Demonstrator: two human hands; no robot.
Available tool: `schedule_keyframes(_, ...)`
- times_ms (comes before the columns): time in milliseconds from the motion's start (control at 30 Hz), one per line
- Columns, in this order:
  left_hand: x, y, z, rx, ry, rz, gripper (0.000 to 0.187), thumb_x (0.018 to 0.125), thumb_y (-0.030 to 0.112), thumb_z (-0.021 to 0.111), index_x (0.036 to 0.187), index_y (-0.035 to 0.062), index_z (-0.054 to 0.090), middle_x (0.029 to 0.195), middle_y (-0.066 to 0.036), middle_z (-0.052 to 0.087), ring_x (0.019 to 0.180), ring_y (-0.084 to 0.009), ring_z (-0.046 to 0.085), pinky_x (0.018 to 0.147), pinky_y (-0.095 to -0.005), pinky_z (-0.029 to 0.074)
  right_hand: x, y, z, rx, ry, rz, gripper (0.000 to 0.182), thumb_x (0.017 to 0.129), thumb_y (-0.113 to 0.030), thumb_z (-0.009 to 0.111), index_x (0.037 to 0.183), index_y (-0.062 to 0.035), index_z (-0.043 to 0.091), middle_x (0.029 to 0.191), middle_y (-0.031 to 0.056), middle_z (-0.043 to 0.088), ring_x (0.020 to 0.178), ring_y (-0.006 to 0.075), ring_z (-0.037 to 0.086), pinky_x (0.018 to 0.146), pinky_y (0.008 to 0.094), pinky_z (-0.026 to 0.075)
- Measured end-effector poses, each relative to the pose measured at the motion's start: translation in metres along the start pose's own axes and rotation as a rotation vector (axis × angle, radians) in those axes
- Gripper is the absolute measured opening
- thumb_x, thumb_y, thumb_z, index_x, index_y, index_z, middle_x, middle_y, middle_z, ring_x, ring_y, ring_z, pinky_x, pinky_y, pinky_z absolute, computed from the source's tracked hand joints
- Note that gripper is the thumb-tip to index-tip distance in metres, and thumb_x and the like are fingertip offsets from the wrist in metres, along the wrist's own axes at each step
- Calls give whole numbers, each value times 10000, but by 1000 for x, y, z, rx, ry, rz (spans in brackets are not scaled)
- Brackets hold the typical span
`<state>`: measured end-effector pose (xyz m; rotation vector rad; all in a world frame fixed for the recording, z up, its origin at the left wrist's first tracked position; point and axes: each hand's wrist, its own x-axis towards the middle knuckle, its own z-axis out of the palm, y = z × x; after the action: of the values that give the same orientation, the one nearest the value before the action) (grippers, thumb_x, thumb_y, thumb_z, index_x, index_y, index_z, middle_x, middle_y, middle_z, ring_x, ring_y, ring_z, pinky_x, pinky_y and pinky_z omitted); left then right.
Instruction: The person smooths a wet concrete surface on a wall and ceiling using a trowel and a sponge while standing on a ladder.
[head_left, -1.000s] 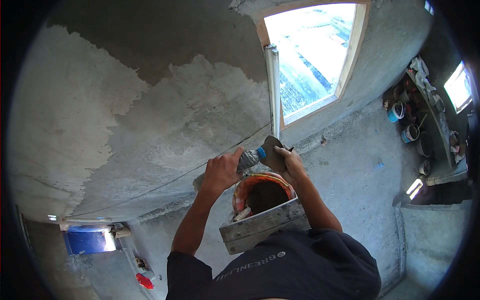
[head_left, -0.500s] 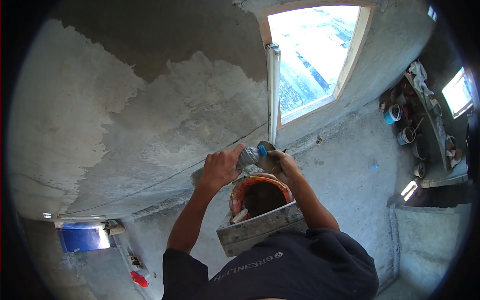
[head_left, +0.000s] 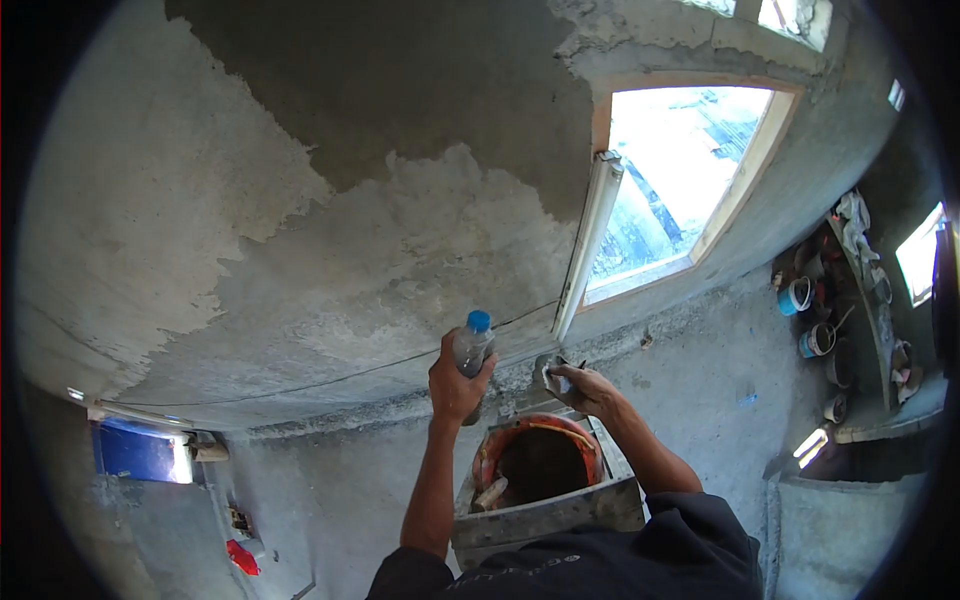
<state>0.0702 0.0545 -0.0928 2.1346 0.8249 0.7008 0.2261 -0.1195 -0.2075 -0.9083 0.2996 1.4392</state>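
Observation:
My left hand (head_left: 457, 385) is wrapped round a clear plastic bottle (head_left: 472, 352), held upright with its blue cap on top. To the right, my right hand (head_left: 588, 388) grips a small grey object with a pale, wet-looking face (head_left: 549, 370); I cannot tell its kind. Below both hands sits an orange-red bucket (head_left: 487, 455) with dark contents, close in front of my body. A short pale piece (head_left: 491, 494) lies at its left inner rim. The grey, mortar-stained board (head_left: 550, 512) crosses in front of the bucket.
Ahead rises a plastered wall (head_left: 400, 240), darker and wet-looking toward the top. A long pale straightedge (head_left: 592, 240) leans beside the window (head_left: 690, 180). Several buckets, among them a blue one (head_left: 795, 296), stand far right by a shelf. A red object (head_left: 242, 557) lies lower left.
The bottle has gone from tilted toward the right-hand object to upright, and the hands have moved apart. The view has shifted, showing more of the upper wall.

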Motion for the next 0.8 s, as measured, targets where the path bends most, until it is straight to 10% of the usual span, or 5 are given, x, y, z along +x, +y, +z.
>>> schedule_keyframes(333,-10,-34,44,-178,355,-172,590,740,249,811,1206,46,511,1002,-173,662,895,-326,669,789,-414,520,34,-115,113,-117,-37,-470,275,843,-150,723,1062,-17,622,926,82,661,739,170,663,524,267,515)
schedule_keyframes(433,-14,-39,58,-246,372,-186,597,733,248,819,1200,40,511,1014,-174,656,899,-331,664,796,-415,517,26,-156,162,-87,-26,-801,261,856,-170,706,1037,0,625,835,75,638,646,142,610,452,266,446)
schedule_keyframes(567,-18,-33,65,-197,324,-124,599,731,250,826,1192,34,511,1008,-177,648,876,-348,664,783,-425,525,1,-217,216,-792,519,-1673,314,905,-67,595,1209,13,601,1100,150,681,981,193,666,760,284,541)
schedule_keyframes(700,-20,-25,64,-131,332,-38,579,740,211,815,1196,34,504,966,-144,654,861,-281,672,774,-387,528,2,-301,260,-824,685,-2489,500,805,85,497,1274,-57,595,1251,146,625,1072,283,654,771,290,562)
schedule_keyframes(800,-22,-24,65,-153,325,-64,584,735,211,819,1193,30,504,967,-145,657,857,-283,676,773,-387,533,43,-305,272,-1034,768,-2405,594,738,132,479,1284,-75,590,1327,145,564,1170,303,587,829,314,569)
